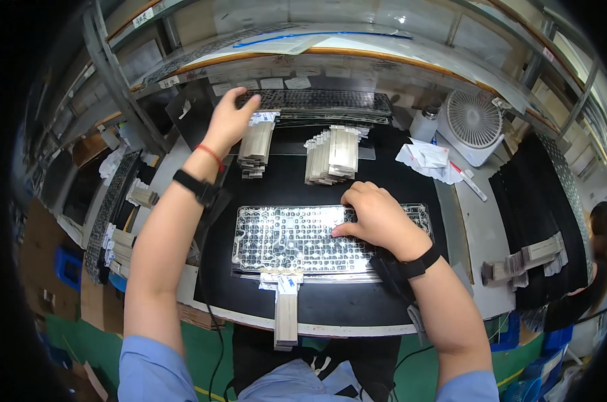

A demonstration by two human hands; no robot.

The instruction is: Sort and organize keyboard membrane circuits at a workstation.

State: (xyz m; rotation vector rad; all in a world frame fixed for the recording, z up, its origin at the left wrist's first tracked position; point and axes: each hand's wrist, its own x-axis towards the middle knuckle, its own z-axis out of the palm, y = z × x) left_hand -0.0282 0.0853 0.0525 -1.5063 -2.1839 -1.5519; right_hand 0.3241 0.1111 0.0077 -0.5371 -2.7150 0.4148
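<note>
The person at the bench has the left hand (pixel 233 115) reaching to the back, thumb and finger parted wide, just beside the near left corner of the back stack (pixel 323 104) of dark keyboard-shaped sheets. Below it hangs the left bundle (pixel 255 149) of flat grey strips; whether a fingertip touches its white tab, I cannot tell. The right hand (pixel 378 218) lies over the front plate (pixel 287 238), a shiny, see-through sheet full of small key openings. Its thumb rests on the plate and its fingers curl over the far edge; I cannot tell whether it pinches that edge.

The front plate sits in the middle of the black mat (pixel 216 285), on top of other sheets. From its near edge a front bundle (pixel 287 316) of grey strips sticks out past the bench edge, with white-and-blue tabs on top. Between the two stacks, a right bundle (pixel 333 154) lies fanned out near the back.

To the right stand a white fan (pixel 474 120) and a bottle (pixel 424 124), with crumpled papers (pixel 427 157) and a pen (pixel 469 182) in front. Farther right, more strips (pixel 528 258) lie against dark sheets (pixel 538 187).
</note>
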